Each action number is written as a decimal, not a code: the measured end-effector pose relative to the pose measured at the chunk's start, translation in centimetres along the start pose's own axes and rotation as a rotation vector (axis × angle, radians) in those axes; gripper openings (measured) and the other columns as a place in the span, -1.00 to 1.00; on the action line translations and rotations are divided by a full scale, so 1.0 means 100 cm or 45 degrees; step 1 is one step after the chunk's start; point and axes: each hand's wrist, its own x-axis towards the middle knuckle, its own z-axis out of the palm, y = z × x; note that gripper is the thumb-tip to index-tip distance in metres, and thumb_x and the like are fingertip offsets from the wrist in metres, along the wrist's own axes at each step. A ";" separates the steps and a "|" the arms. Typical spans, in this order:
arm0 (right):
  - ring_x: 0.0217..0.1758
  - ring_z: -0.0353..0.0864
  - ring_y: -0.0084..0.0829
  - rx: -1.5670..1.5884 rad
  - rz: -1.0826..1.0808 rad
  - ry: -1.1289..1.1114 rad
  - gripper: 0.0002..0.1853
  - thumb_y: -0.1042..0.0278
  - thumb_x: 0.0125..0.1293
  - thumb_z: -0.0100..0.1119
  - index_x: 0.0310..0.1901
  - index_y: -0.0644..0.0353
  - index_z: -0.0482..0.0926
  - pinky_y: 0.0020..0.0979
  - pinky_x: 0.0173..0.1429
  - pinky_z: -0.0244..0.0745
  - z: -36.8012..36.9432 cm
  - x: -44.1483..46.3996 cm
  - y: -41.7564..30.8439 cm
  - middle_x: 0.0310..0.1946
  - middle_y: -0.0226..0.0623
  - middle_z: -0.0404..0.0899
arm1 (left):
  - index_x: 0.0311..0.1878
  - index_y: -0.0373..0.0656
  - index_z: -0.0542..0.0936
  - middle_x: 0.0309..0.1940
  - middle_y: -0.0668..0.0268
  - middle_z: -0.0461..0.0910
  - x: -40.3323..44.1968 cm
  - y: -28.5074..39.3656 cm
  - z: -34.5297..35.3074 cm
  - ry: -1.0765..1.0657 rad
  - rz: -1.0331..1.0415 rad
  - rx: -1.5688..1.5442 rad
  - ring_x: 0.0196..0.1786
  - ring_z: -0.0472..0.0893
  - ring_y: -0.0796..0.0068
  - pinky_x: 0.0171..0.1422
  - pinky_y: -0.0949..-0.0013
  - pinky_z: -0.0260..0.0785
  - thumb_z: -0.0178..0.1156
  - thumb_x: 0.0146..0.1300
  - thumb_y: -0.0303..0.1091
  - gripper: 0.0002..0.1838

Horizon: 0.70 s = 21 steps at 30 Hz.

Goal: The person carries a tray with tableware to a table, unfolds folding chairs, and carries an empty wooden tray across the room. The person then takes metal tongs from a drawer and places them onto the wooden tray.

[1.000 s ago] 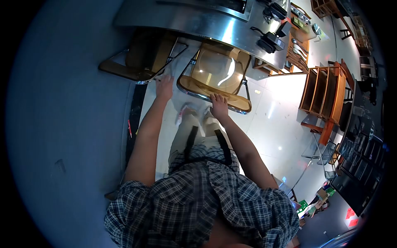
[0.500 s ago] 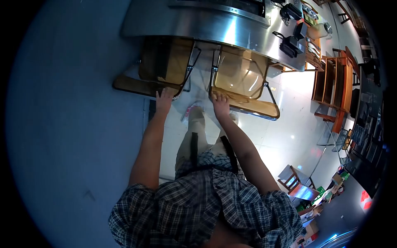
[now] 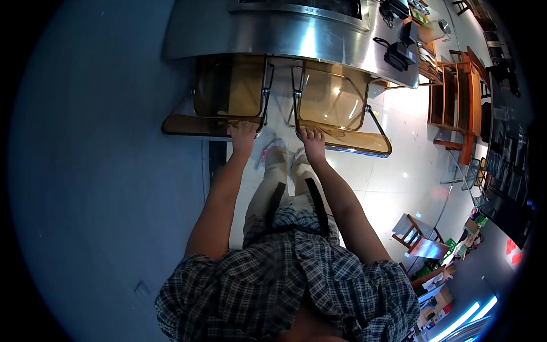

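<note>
Two folding chairs with see-through amber seats and backs and metal frames stand side by side at a steel table. My left hand (image 3: 244, 138) has its fingers curled over the backrest of the left chair (image 3: 194, 125), near that backrest's right end. On the right chair (image 3: 356, 140), my right hand (image 3: 313, 143) grips the left end of the backrest in the same way. The thumbs of both hands are hard to make out. Both seats sit partly beneath the steel table (image 3: 268, 43).
Black devices with cables (image 3: 399, 54) lie on the table's right corner. A wooden shelf unit (image 3: 456, 97) stands to the right, and a wooden chair (image 3: 421, 239) is farther down. A blue-grey wall (image 3: 102, 171) runs along the left. My feet are on pale tiles behind the chairs.
Both chairs have turned slightly, so their backrests line up more nearly with the table edge. My hands moved with them, a little to the right in view, still on the same backrests.
</note>
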 end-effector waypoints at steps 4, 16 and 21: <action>0.32 0.19 -0.16 0.001 -0.001 -0.020 -0.52 0.34 0.23 -0.12 0.23 -0.05 0.22 0.04 0.31 0.04 0.000 0.002 -0.004 0.24 -0.30 0.25 | 0.10 0.06 0.41 0.14 0.36 0.37 0.004 -0.004 -0.003 0.032 0.037 0.081 0.21 0.32 0.32 0.29 -0.22 -0.02 -0.07 0.21 -0.32 -0.64; 0.30 0.20 -0.15 0.047 0.023 0.011 -0.52 0.36 0.23 -0.15 0.23 -0.08 0.24 -0.03 0.32 0.04 0.008 0.018 -0.017 0.22 -0.27 0.27 | 0.16 0.13 0.38 0.21 0.31 0.32 0.016 -0.020 -0.007 -0.135 0.023 0.059 0.27 0.28 0.24 0.34 -0.23 -0.18 -0.07 0.21 -0.32 -0.59; 0.30 0.19 -0.17 0.125 0.024 -0.028 -0.53 0.35 0.20 -0.08 0.20 -0.06 0.27 -0.06 0.32 0.04 0.018 0.034 -0.032 0.16 -0.23 0.32 | 0.28 0.04 0.21 0.32 0.26 0.10 0.026 -0.022 -0.022 -0.528 -0.107 0.144 0.38 0.06 0.21 0.39 -0.21 -0.31 0.06 0.13 -0.37 -0.41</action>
